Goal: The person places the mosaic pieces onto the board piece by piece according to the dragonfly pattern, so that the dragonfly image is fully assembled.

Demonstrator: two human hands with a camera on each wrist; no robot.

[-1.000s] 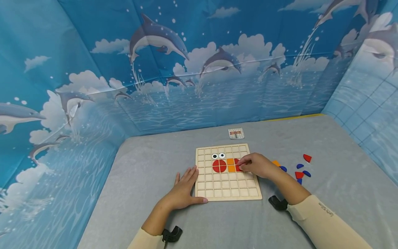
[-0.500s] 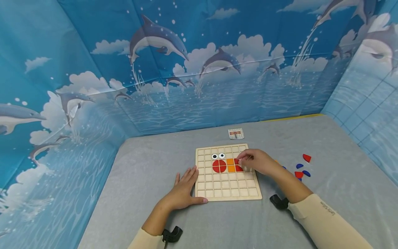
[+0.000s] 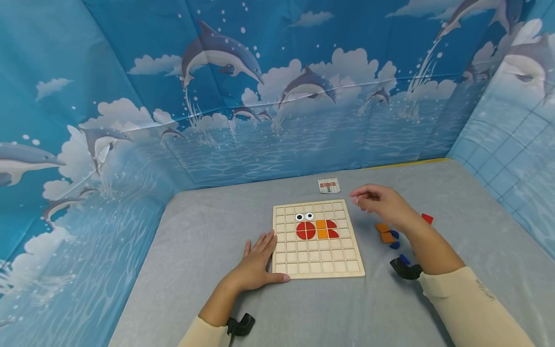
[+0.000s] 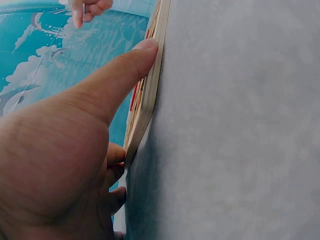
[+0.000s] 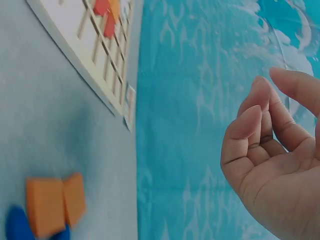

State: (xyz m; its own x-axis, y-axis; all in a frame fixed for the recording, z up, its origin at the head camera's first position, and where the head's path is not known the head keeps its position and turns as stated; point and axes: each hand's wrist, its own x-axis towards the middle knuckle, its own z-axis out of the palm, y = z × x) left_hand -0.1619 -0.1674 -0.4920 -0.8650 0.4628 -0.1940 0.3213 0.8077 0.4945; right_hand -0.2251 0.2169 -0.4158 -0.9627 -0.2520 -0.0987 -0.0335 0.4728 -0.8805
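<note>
A wooden grid board (image 3: 303, 260) lies on the grey table. On it sit two round eye pieces (image 3: 304, 217), a red circle of quarter pieces (image 3: 306, 230), two orange squares (image 3: 321, 229) and two red quarter pieces (image 3: 332, 229) at their right. My left hand (image 3: 253, 267) rests at the board's lower left corner, its thumb (image 4: 135, 62) along the near edge and its fingers spread against the left side. Above the table, beyond the board's upper right corner, my right hand (image 3: 379, 202) hangs with loosely bent fingers, thumb and fingertips apart, holding nothing (image 5: 275, 145).
A small pattern card (image 3: 329, 185) lies behind the board. To the right are orange squares (image 3: 387, 237), blue half-round pieces (image 3: 394, 245) and a red quarter piece (image 3: 427, 219); my right forearm hides others. A dolphin-print curtain (image 3: 277, 120) stands behind the table.
My right hand has let go of the red quarter piece on the board and moved up and right, off the board. My left hand has stayed put.
</note>
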